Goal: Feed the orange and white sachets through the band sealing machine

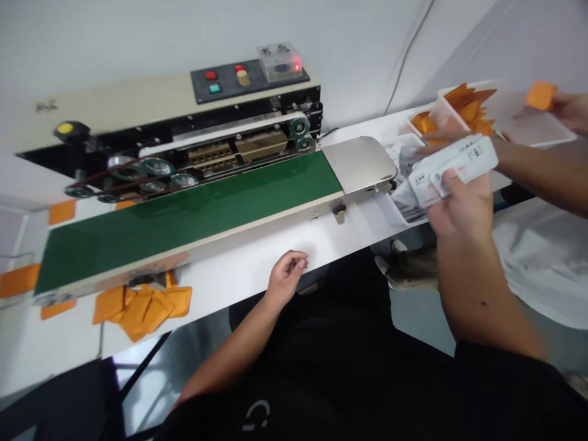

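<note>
My right hand (466,205) grips a fanned bunch of flat white packets (475,160) with small dark and red print and rounded corners. It is above a white bin (397,211) that holds more silvery white packets. My left hand (287,278) rests at the front edge of the table, its fingers curled with nothing visible in them. Behind it runs the green conveyor belt (197,211) of a sealing machine (174,116), with a metal plate (361,162) at the belt's right end.
Orange packets (142,306) lie piled below the belt's left part, with others around its left end. At the right, a co-worker's hand (569,110) holds an orange packet (541,96); their other arm reaches across white bins (551,131) with orange packets.
</note>
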A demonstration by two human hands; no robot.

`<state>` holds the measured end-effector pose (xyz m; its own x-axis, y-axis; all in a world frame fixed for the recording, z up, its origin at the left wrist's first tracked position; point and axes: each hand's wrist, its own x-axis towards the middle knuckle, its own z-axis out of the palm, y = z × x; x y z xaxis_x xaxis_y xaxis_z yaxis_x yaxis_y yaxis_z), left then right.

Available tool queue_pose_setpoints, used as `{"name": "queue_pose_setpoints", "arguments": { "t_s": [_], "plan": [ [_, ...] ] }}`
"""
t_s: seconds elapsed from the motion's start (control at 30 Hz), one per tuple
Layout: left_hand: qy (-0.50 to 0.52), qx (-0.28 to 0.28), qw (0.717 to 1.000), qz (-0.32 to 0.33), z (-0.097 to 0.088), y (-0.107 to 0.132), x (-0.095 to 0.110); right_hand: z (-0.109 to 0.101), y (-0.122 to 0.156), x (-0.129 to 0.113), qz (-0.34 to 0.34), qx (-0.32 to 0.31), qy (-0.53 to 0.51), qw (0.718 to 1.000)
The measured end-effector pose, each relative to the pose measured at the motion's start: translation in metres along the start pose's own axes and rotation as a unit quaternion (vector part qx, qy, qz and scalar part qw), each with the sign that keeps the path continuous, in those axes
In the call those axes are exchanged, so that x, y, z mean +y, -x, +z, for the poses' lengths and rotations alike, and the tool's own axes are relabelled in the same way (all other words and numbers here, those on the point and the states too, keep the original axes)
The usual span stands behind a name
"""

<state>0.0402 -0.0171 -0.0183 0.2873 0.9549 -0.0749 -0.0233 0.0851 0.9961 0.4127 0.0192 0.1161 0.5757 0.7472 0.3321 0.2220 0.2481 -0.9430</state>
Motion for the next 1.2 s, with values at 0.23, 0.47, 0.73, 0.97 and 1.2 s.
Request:
{"name": "queue_pose_setpoints", "arguments": {
  "t_s": [0.23,0.47,0.73,0.97,1.2],
  "plan": [
    [0.206,-0.106,0.973,0.010,0.040,0.007,0.034,0.068,0.145,-0.008,0.172,-0.211,0.023,0.962],
    [0.245,-0.013,0.967,-0.065,0.044,0.014,0.032,0.107,0.181,0.008,0.275,-0.161,-0.140,0.938],
    [0.299,0.056,0.949,-0.082,0.032,0.021,0.020,0.109,0.176,0.012,0.336,-0.258,-0.114,0.899],
    [0.325,0.111,0.936,-0.076,0.028,0.021,0.021,0.115,0.181,0.015,0.307,-0.242,-0.089,0.916],
    [0.358,0.143,0.920,-0.067,0.026,0.016,0.027,0.120,0.193,0.024,0.313,-0.204,-0.105,0.921]
  ]
}}
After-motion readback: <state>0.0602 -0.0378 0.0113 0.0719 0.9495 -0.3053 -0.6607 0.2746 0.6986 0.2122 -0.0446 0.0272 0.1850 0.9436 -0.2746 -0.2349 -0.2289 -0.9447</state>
